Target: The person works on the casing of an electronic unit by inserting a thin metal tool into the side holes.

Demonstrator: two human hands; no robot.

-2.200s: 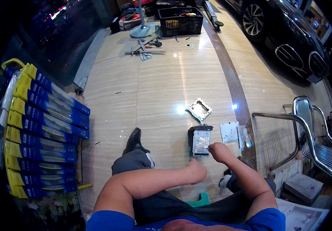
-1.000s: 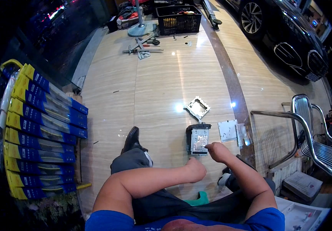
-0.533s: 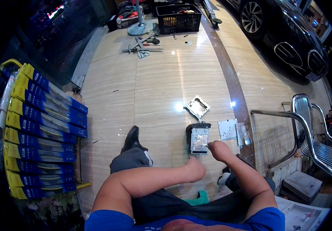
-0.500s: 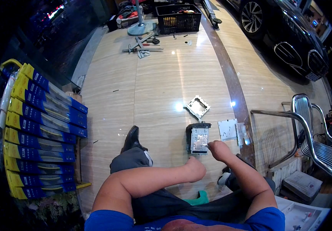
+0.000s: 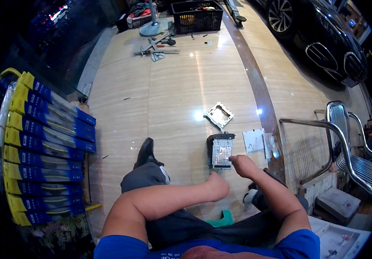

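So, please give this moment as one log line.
right hand: at boxy device, right side, grip unclear | left hand: by device's near end, fingers hidden | square frame: beyond device | pale plate: right of device

Package labels (image 5: 26, 124), shirt lettering (image 5: 168, 255): none legible.

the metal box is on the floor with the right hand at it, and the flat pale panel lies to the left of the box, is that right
Not quite: the head view shows the flat pale panel to the right of the metal box, not the left. The rest holds: the box is on the floor, the right hand at it.
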